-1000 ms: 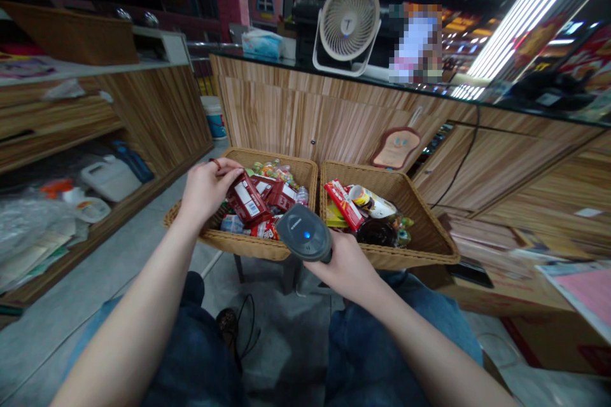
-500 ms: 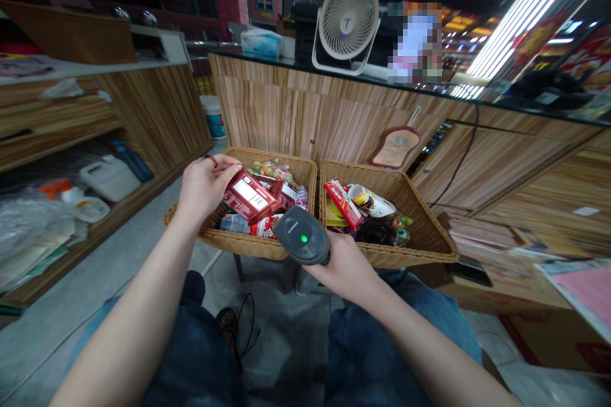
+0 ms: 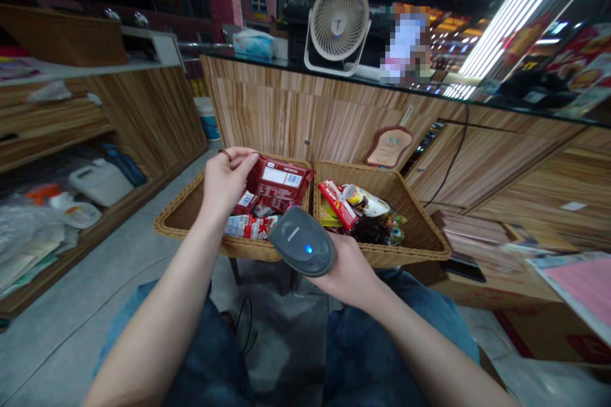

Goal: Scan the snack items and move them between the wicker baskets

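Left grip [image 3: 227,181] pinching red packet [image 3: 280,183], long axis crosswise; right grip [image 3: 346,270] clasping barcode scanner [image 3: 301,241], nose toward packet.

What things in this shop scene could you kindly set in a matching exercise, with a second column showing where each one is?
Things:
1. barcode scanner
2. red packet
3. desk fan
4. white plastic jug

Places:
A. on the glass-topped counter
B. in the right hand
C. on the low wooden shelf
D. in the left hand

Right pairs: 1-B, 2-D, 3-A, 4-C.
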`<control>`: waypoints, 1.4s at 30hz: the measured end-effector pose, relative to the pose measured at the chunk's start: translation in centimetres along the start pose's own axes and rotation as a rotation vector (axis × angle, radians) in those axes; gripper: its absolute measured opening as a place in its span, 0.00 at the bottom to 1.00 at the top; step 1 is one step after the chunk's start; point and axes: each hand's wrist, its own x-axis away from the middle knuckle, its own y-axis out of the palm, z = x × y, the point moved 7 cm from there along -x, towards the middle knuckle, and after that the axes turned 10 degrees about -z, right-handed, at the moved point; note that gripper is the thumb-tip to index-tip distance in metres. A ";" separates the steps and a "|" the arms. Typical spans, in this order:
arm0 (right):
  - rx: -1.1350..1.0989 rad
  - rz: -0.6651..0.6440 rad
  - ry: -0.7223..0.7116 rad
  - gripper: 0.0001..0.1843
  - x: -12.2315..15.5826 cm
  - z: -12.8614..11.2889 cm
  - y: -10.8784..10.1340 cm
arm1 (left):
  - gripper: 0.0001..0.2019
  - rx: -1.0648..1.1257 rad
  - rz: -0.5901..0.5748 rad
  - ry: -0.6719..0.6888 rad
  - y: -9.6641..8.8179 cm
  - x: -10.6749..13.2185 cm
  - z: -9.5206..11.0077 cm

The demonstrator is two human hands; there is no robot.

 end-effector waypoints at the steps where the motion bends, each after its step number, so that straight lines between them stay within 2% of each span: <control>1: -0.006 0.006 -0.005 0.04 0.1 0.0 -0.1 | 0.15 0.072 0.004 -0.039 1.2 0.0 -0.3; 3: -0.014 0.024 0.000 0.05 0.2 0.0 -0.5 | 0.16 0.204 -0.041 -0.133 4.3 0.3 -1.1; 4: -0.016 0.036 0.006 0.05 0.3 0.1 -0.7 | 0.18 0.256 -0.108 -0.182 6.1 0.5 -1.5; 6: -0.012 0.060 0.016 0.06 0.3 0.2 -1.1 | 0.23 0.316 -0.321 -0.255 9.9 1.1 -2.2; 8: -0.006 0.078 0.017 0.07 0.4 0.2 -1.4 | 0.28 0.277 -0.536 -0.243 12.8 1.7 -2.6; 10: -0.004 0.088 0.016 0.07 0.4 0.2 -1.6 | 0.33 0.137 -0.616 -0.120 13.7 1.8 -2.5; 12: -0.005 0.089 0.020 0.06 0.5 0.2 -1.6 | 0.34 -0.093 -0.576 0.032 12.6 1.4 -2.1; 14: -0.003 0.083 0.027 0.06 0.6 0.2 -1.6 | 0.33 -0.383 -0.501 0.091 10.4 1.0 -1.9; 17: -0.005 0.077 0.026 0.05 0.6 0.2 -1.4 | 0.35 -0.853 -0.392 -0.016 5.9 0.3 -2.4; 19: -0.007 0.076 0.015 0.06 0.6 0.1 -1.3 | 0.38 -1.092 -0.339 -0.117 2.9 0.0 -3.0; 22: 0.000 0.076 0.002 0.06 0.4 0.0 -1.1 | 0.44 -1.278 -0.338 -0.268 -0.5 0.0 -4.8; 24: 0.003 0.070 -0.002 0.06 0.3 -0.1 -1.0 | 0.46 -1.349 -0.387 -0.345 -1.7 0.1 -6.2; 28: 0.001 0.064 -0.025 0.05 0.0 -0.4 -0.7 | 0.46 -1.384 -0.560 -0.451 -1.7 0.7 -8.5; 31: 0.001 0.052 -0.016 0.05 0.0 -0.3 -0.5 | 0.45 -1.346 -0.632 -0.515 -1.1 0.8 -9.1; 38: -0.002 0.043 -0.006 0.05 0.1 -0.1 -0.3 | 0.43 -1.298 -0.662 -0.581 -0.5 0.6 -9.2; 42: 0.001 0.048 -0.006 0.05 0.1 0.0 -0.4 | 0.40 -1.335 -0.552 -0.538 -0.9 0.6 -8.2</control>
